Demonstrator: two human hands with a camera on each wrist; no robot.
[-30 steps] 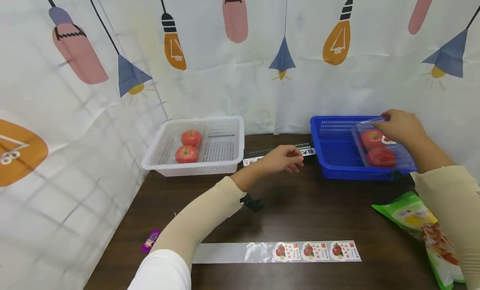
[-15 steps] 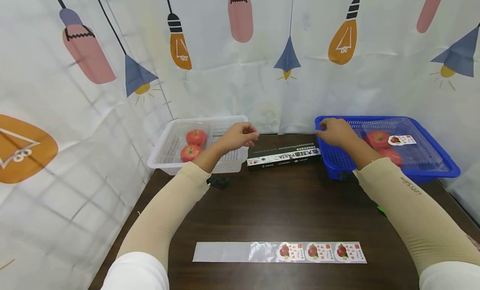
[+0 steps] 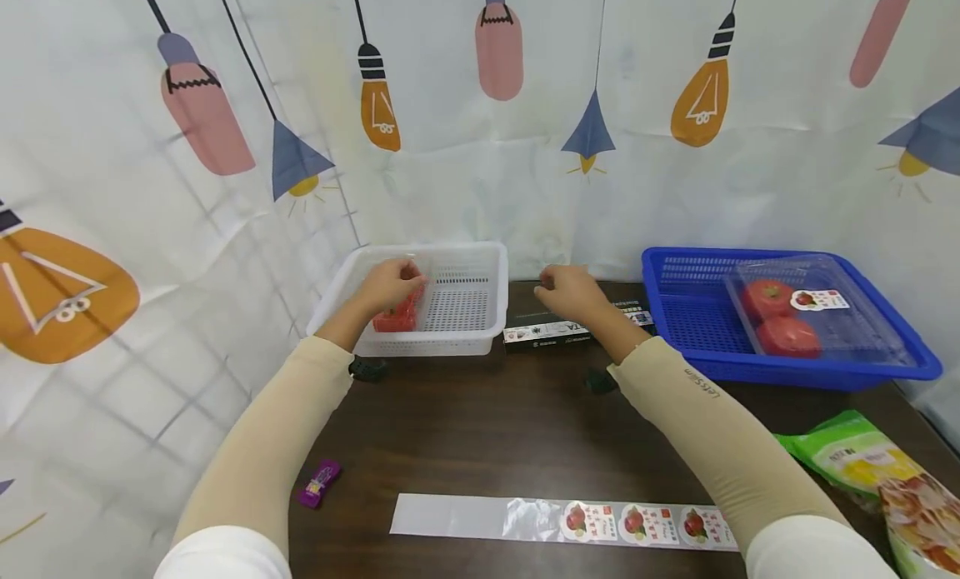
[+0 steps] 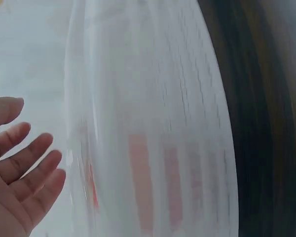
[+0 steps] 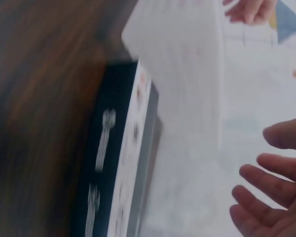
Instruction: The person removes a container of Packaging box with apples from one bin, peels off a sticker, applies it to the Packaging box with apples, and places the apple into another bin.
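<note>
Reaching into the white basket [image 3: 457,300], left hand [image 3: 390,283] hides its grip overhead; wrist view shows relaxed fingers [image 4: 24,168].

Dark wooden table [image 3: 525,429]; white curtain [image 3: 465,171] printed with lamps, behind and left

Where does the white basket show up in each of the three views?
Head: the white basket sits left of centre on the table, with the left hand inside it.
Left wrist: its blurred mesh wall fills the middle.
Right wrist: a white blur at top centre, probably the basket.
Shared landmark: the dark table.
</note>
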